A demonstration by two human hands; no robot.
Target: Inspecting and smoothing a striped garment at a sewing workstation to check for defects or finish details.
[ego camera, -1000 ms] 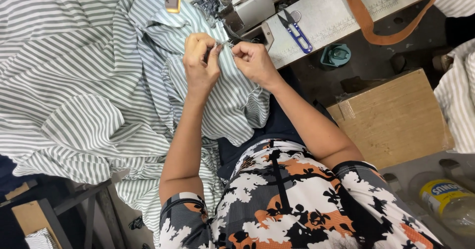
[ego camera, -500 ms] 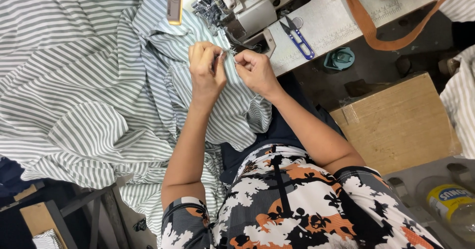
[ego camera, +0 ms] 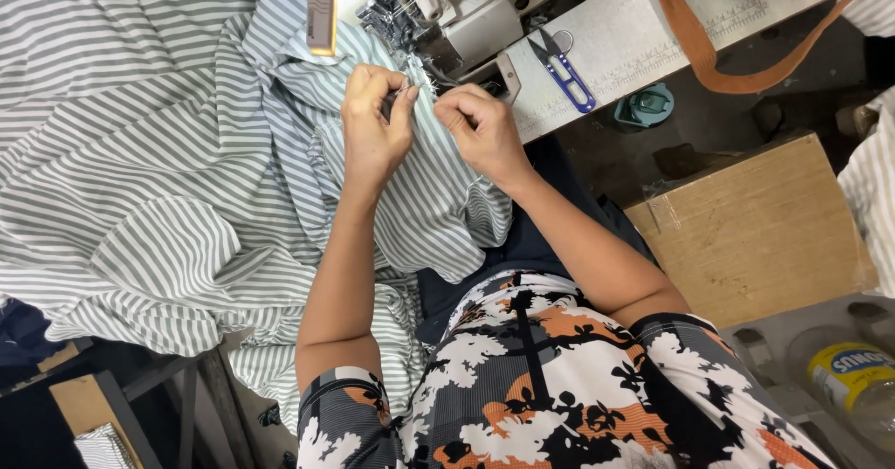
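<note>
My left hand [ego camera: 373, 124] and my right hand [ego camera: 475, 129] are where they were a second ago, close together over the grey-and-white striped cotton fabric [ego camera: 158, 161], just in front of the white industrial sewing machine [ego camera: 466, 7]. What has changed is small. Half a second back my left fingers were curled over the edge with the thumb tucked in; now the thumb and forefinger are narrowed to a pinch on the fabric's edge, right by the presser foot, and my right hand is closed in a loose fist with its fingertips pressed onto the same edge, knuckles up. The two hands nearly touch. I cannot tell whether a loose thread or only the folded hem sits between my fingers; it is too fine to make out. I judge that the edge is being gathered and lined up at the needle rather than run through, since the cloth lies slack in folds across my lap and off to my left. The blue-handled thread snips [ego camera: 564, 68] lie untouched on the pale tabletop [ego camera: 643, 40] beside the machine, and an orange fabric strap [ego camera: 709, 59] loops over that tabletop's far side. A brown cardboard box [ego camera: 755, 227] stands by my right arm.
</note>
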